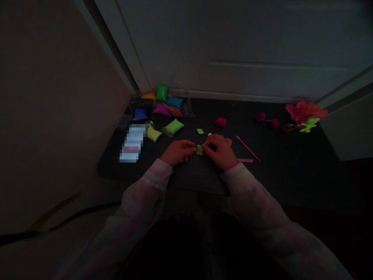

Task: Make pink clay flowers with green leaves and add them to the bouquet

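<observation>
On the dark wood-grain table [291, 159], the left hand [178, 151] and the right hand [222, 151] both pinch a small light-green clay piece [199, 150]; beyond it lies a leaf-shaped green piece [200, 131].

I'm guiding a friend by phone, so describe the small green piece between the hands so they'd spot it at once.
Over the dark table, find the left hand and right hand close together. The small green piece sits between their fingertips. Unlike the leaf-like green piece lying just beyond the hands, this one has fingers at both sides.
</observation>
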### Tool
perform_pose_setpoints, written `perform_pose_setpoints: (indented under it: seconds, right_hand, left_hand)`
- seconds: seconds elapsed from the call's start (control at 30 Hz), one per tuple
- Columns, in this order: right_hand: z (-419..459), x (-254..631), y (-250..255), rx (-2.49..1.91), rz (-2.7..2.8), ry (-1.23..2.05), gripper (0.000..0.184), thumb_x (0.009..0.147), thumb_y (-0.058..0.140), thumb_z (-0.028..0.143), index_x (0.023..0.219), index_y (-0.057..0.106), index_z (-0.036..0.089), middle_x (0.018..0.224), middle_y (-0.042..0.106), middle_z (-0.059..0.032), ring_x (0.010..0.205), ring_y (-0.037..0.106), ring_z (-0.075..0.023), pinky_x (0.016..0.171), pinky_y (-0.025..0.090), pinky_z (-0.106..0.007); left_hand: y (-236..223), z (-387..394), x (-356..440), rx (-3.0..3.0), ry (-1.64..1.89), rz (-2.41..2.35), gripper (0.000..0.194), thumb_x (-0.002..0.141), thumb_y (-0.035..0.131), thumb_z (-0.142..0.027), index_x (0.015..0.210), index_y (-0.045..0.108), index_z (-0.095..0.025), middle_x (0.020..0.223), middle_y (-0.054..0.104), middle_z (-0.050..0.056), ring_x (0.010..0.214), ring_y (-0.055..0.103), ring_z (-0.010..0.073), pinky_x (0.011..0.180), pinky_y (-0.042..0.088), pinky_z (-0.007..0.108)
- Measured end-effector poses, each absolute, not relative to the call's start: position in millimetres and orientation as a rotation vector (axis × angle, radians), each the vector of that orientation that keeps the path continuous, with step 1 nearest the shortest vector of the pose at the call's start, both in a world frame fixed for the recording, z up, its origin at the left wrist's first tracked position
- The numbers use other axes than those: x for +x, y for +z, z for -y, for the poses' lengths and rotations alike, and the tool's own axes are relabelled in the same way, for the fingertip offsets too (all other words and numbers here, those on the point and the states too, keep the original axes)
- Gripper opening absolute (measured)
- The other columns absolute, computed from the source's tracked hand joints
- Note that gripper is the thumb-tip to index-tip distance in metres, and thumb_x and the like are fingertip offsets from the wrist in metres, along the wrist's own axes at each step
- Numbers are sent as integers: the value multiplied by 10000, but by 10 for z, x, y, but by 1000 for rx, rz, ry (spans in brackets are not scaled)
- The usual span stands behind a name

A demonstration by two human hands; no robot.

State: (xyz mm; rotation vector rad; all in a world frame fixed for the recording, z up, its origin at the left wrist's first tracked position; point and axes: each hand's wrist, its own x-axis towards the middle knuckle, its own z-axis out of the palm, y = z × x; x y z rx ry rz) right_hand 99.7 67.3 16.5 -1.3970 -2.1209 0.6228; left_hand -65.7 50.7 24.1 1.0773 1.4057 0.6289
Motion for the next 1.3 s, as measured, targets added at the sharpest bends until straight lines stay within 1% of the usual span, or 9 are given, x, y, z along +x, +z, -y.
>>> perform_pose_setpoints:
  seconds: [0.17,0.23,0.37,0.43,0.53,0.7,0.83,1.13,1.3]
  right_hand:
    - [-687,1012,171,-1268,2088,705,133,775,529,274,677,582,201,850,621,-28,877,563,-187,809,326,-373]
    - [-697,1018,164,-1228,2076,738,137,781,523,275,677,575,203,840,618,-22,859,573,-173,790,354,-352]
    - [-708,1028,149,-1201,2058,763,135,784,519,269,675,568,206,825,618,-16,841,581,-165,777,375,-340]
    - [-707,1029,142,-1214,2047,752,148,788,512,276,672,570,205,820,622,-20,842,581,-172,781,371,-348]
    - [-699,1029,137,-1256,2032,711,173,792,506,291,662,579,203,811,629,-27,851,576,-191,802,344,-378]
    - [-699,1034,143,-1347,1967,609,124,773,525,285,728,605,201,867,632,-48,901,551,-227,843,283,-432]
    - [-711,1055,158,-1402,1865,550,129,782,503,277,754,599,195,910,623,-66,935,539,-228,845,287,-422]
    - [-712,1085,222,-1442,1805,534,123,789,501,272,734,593,210,903,628,-42,891,551,-206,816,288,-387]
    - [-711,1083,229,-1442,1803,539,120,794,498,263,744,593,207,907,623,-46,923,542,-213,816,287,-384]
  left_hand:
    - [205,-514,-666,1091,623,-1359,245,715,606,-201,955,587,-151,510,512,-76,370,397,25,336,271,140]
    - [203,-515,-661,1094,622,-1345,247,717,602,-214,957,584,-159,510,505,-79,376,392,25,342,268,139]
    - [215,-517,-651,1100,595,-1336,120,715,601,-244,785,600,-146,492,483,-75,395,403,25,364,280,137]
    - [217,-522,-655,1103,581,-1348,108,716,598,-253,727,586,-146,458,453,-81,384,392,26,365,276,137]
    - [220,-531,-671,1103,554,-1375,98,730,579,-243,698,564,-152,431,438,-84,367,379,28,360,269,138]
    - [256,-546,-674,1108,477,-1429,105,742,560,-222,666,554,-149,397,433,-79,340,366,33,344,252,143]
    - [292,-574,-643,1122,419,-1452,123,740,559,-211,636,559,-145,406,448,-71,335,377,33,344,261,148]
    - [286,-638,-588,1147,391,-1516,120,728,572,-206,622,549,-153,427,466,-68,323,395,34,333,255,155]
    - [296,-631,-540,1157,409,-1556,131,723,578,-163,601,529,-153,414,464,-74,312,393,28,342,276,155]
